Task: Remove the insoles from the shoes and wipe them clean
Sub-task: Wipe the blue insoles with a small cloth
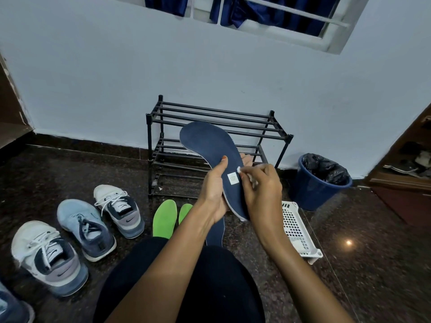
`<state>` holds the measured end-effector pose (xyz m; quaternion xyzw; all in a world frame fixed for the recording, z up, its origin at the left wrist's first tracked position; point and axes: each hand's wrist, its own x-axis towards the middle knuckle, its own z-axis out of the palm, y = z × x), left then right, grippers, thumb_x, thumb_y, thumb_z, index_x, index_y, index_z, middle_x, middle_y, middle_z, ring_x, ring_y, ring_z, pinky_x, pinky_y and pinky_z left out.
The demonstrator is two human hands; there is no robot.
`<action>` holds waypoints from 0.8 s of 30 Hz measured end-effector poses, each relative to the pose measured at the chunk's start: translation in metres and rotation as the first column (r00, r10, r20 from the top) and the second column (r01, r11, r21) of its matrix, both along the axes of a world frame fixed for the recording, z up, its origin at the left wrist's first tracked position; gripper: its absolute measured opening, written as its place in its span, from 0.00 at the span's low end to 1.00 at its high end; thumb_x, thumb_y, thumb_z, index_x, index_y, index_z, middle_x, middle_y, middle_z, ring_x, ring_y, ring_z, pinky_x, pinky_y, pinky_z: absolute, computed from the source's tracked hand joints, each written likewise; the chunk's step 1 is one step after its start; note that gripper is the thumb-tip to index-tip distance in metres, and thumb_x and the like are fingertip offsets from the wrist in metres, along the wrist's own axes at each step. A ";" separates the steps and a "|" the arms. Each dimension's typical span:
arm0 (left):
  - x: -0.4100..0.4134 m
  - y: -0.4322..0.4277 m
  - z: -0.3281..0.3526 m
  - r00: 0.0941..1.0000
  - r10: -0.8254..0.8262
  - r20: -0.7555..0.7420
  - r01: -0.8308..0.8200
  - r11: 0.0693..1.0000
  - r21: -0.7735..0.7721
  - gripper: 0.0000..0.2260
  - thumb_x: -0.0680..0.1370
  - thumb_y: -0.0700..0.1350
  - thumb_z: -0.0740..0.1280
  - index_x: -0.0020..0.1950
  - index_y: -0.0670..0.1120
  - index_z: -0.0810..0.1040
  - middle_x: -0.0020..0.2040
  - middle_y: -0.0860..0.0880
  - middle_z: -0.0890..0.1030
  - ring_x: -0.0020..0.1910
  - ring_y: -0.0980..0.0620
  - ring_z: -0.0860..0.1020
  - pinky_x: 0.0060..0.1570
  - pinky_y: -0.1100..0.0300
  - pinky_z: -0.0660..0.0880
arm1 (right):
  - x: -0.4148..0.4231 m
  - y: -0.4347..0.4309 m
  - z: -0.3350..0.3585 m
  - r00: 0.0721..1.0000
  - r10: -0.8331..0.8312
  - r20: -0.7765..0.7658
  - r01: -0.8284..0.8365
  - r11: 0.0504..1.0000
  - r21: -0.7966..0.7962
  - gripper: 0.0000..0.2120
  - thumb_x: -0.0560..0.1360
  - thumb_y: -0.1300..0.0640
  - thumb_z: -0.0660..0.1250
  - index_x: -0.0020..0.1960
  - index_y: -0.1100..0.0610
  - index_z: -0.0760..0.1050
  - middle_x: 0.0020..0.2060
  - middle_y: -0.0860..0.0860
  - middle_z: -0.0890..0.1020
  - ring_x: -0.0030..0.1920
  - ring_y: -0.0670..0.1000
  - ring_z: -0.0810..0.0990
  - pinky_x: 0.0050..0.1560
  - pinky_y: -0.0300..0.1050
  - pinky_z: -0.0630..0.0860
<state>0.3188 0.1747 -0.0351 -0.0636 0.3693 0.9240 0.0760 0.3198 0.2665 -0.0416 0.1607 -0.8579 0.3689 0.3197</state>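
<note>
My left hand (213,190) grips a dark blue insole (210,145) by its heel end, thumb on top, holding it up in front of the shoe rack. A small white label sits on the insole near the heel. My right hand (261,187) pinches a small white wipe (240,170) against the insole's right edge. Two green insoles (165,217) lie on the floor below my hands, and another blue insole (215,231) lies partly hidden under my left wrist. Several sneakers stand at the left, among them a white and grey one (120,209) and a light blue one (85,227).
A black metal shoe rack (210,117) stands against the wall. A blue bin (321,183) with a black liner is to its right. A white perforated basket (297,229) lies on the dark stone floor by my right forearm. Wooden doors flank both sides.
</note>
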 end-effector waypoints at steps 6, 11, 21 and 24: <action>-0.001 -0.001 0.001 1.000 0.006 -0.026 -0.005 0.999 0.032 0.20 0.84 0.49 0.50 0.66 0.38 0.72 0.67 0.43 0.75 0.53 0.53 0.79 0.52 0.61 0.76 | 0.017 0.005 -0.010 1.000 0.006 0.018 -0.007 0.998 0.061 0.06 0.73 0.64 0.67 0.49 0.60 0.80 0.41 0.52 0.75 0.42 0.51 0.74 0.39 0.40 0.68; -0.001 -0.001 -0.002 0.999 -0.031 -0.043 0.032 0.999 0.013 0.21 0.84 0.50 0.51 0.66 0.38 0.73 0.54 0.46 0.82 0.48 0.52 0.82 0.47 0.61 0.80 | 0.004 0.001 0.007 0.998 -0.056 0.021 0.056 0.998 -0.015 0.06 0.74 0.60 0.67 0.49 0.56 0.80 0.44 0.51 0.76 0.45 0.50 0.75 0.40 0.43 0.70; -0.004 -0.001 -0.002 0.998 -0.009 -0.064 0.016 0.994 0.110 0.19 0.84 0.49 0.49 0.56 0.41 0.76 0.57 0.50 0.80 0.51 0.53 0.80 0.58 0.58 0.73 | 0.019 -0.002 -0.008 1.000 -0.023 0.015 0.022 0.999 0.034 0.04 0.72 0.62 0.69 0.46 0.56 0.81 0.41 0.50 0.76 0.44 0.51 0.73 0.43 0.47 0.72; -0.005 -0.003 -0.003 0.997 -0.005 -0.076 0.014 0.992 0.126 0.18 0.84 0.49 0.49 0.54 0.42 0.77 0.54 0.50 0.81 0.50 0.53 0.80 0.56 0.59 0.74 | 0.023 0.000 -0.014 0.999 -0.001 0.040 0.000 1.000 0.027 0.04 0.72 0.62 0.69 0.46 0.55 0.81 0.40 0.49 0.76 0.45 0.50 0.71 0.46 0.44 0.70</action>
